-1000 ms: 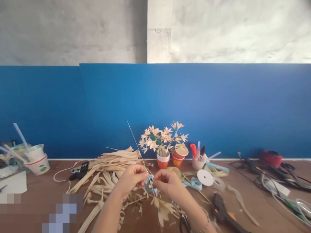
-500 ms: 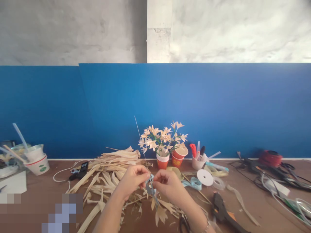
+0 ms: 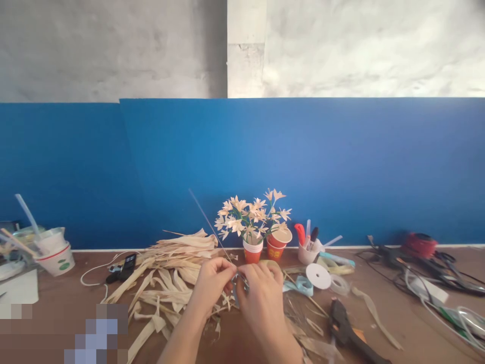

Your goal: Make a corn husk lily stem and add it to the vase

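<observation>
My left hand [image 3: 214,278] is closed in a pinch on a thin wire [image 3: 206,218], which slants up and left past the fingertips. Right beside it, my right hand [image 3: 262,290] has its fingers bent and drawn together at the lower part of the wire, its back towards me. A bit of blue-grey strip [image 3: 236,294] shows between the two hands. What lies under my right palm is hidden. Behind the hands, pale husk-like flowers [image 3: 242,212] on green stems stand in a red and white paper cup [image 3: 252,253].
Dried husk strips [image 3: 178,258] are heaped at the left. A second cup [image 3: 276,251], a cup of tools [image 3: 306,253], a white spool [image 3: 318,276] and blue ribbon [image 3: 304,285] stand or lie to the right. Nearer is a black glue gun [image 3: 346,328]; cables [image 3: 413,273] lie far right.
The wire has tilted further left. My right hand has turned over and closed in against the left, and the pale flower that hung below the hands is now out of sight.
</observation>
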Action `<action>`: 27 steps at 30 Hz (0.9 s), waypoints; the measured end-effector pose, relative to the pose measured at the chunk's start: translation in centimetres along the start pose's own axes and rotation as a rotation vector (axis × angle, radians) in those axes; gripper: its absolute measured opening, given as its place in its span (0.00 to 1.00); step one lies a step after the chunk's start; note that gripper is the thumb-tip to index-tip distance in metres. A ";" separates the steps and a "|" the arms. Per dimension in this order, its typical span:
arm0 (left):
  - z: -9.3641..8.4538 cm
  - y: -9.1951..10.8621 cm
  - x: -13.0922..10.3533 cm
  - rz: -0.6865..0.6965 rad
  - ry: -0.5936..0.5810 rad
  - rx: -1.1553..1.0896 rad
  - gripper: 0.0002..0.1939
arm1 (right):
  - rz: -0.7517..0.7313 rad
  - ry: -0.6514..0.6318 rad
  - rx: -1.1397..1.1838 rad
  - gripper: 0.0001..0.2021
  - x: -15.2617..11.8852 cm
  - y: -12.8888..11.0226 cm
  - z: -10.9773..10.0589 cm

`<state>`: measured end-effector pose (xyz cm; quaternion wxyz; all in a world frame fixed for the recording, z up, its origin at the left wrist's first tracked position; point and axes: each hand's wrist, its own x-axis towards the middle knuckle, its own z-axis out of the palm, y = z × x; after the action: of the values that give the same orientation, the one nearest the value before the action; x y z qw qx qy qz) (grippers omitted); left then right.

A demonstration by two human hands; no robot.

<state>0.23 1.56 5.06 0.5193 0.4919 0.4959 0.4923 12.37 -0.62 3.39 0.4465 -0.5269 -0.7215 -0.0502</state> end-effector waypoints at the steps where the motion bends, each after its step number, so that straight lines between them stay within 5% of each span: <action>1: 0.0 0.0 0.0 -0.006 0.012 -0.008 0.09 | -0.010 0.013 0.000 0.06 -0.1 0.1 0.2; 11: -0.2 0.3 0.0 -0.018 0.032 -0.010 0.10 | -0.048 -0.020 -0.041 0.10 0.4 0.7 0.1; 19: -1.0 1.0 -0.1 0.029 -0.076 0.051 0.11 | -0.051 -0.112 0.150 0.09 1.0 1.0 -0.6; 23: -1.8 1.3 -0.2 0.057 -0.185 0.000 0.13 | 0.103 -0.251 0.420 0.08 1.6 1.1 -1.4; 27: -2.3 1.3 -0.4 0.094 -0.267 -0.010 0.14 | 0.406 -0.533 0.937 0.11 1.9 1.2 -2.2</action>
<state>-2.08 1.25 6.35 0.5595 0.5731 0.3966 0.4487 14.53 0.02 5.57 0.4356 -0.3954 -0.6388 0.4959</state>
